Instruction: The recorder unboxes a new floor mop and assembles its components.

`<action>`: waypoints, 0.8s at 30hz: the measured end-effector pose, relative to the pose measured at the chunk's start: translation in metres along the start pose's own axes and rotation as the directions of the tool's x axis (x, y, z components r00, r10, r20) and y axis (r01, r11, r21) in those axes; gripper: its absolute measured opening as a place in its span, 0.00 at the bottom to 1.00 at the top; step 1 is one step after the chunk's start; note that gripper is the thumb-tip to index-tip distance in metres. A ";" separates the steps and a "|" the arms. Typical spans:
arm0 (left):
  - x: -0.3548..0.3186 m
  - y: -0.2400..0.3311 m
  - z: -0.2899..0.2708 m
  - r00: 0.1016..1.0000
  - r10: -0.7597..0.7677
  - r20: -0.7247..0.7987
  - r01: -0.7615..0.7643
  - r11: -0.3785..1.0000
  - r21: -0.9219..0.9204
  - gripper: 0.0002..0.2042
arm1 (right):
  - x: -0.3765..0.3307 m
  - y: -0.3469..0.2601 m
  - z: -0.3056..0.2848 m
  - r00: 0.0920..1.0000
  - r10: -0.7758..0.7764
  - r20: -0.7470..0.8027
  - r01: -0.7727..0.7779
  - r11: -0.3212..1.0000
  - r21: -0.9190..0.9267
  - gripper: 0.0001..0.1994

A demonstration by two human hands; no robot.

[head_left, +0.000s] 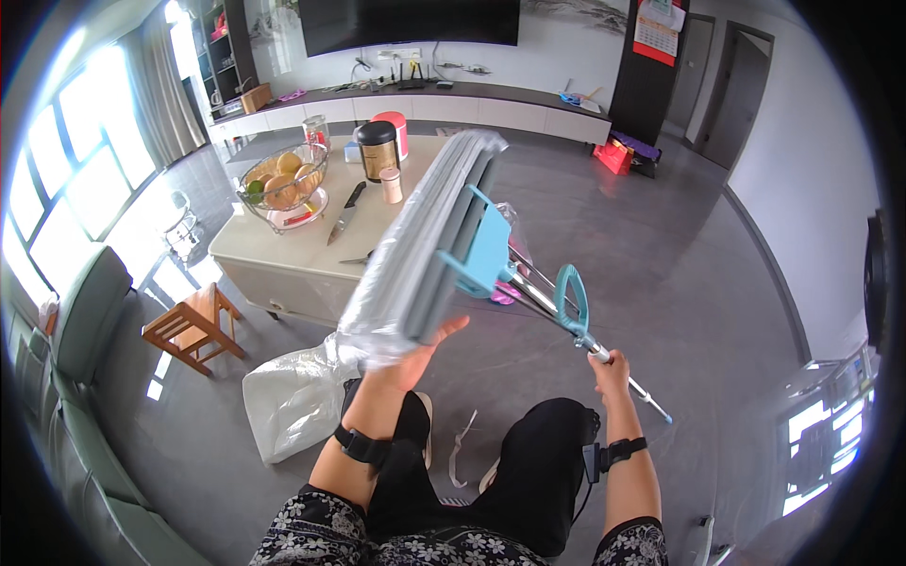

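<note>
A sponge mop [486, 247] with a light blue frame and a metal pole is held up slantwise in front of me. Clear plastic film wraps its long grey head [415, 236]. My right hand [613, 372] is closed round the pole, below the blue loop handle [571, 300]. At the near lower end of the head, my left hand [412, 366] supports it. The left thumb sticks out to the right, while the other fingers are mostly hidden by the head. Below this end, a whitish clear plastic bag [294, 398] is bunched; whether it joins the wrap I cannot tell.
Beyond the mop, a cream table [283, 247] holds a wire fruit basket [283, 184], a knife [347, 213], and a black canister [378, 151]. A wooden stool [195, 328] and green sofa [99, 443] are left. A white strip [461, 448] lies between my feet.
</note>
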State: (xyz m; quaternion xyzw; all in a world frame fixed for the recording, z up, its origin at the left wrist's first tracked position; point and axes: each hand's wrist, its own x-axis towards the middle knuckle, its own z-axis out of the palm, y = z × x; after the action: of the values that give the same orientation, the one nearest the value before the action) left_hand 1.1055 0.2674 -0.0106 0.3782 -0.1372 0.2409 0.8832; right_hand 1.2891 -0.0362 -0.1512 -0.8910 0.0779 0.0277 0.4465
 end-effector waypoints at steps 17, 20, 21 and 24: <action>-0.011 -0.007 -0.061 0.793 -0.597 -0.119 0.608 0.784 0.122 0.30 | 0.096 0.030 -0.036 0.787 -0.491 -0.373 0.434 0.871 -0.232 0.16; -0.018 -0.021 -0.068 0.814 -0.570 -0.114 0.575 0.818 0.013 0.30 | 0.081 0.004 -0.014 0.854 -0.250 -0.457 0.268 0.963 -0.026 0.32; -0.019 -0.031 -0.070 0.805 -0.583 -0.111 0.587 0.810 0.007 0.30 | 0.074 0.001 -0.009 0.855 -0.239 -0.460 0.254 0.967 -0.031 0.32; -0.023 -0.053 -0.069 0.834 -0.539 -0.119 0.545 0.838 0.024 0.29 | 0.059 -0.001 0.004 0.978 0.128 -0.163 0.028 0.697 0.716 0.27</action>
State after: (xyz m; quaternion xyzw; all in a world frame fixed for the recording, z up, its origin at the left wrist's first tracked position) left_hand 1.1181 0.2787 -0.0995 0.4132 0.0303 0.0049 0.9101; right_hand 1.3473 -0.0385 -0.1597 -0.6433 0.1512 -0.0825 0.7460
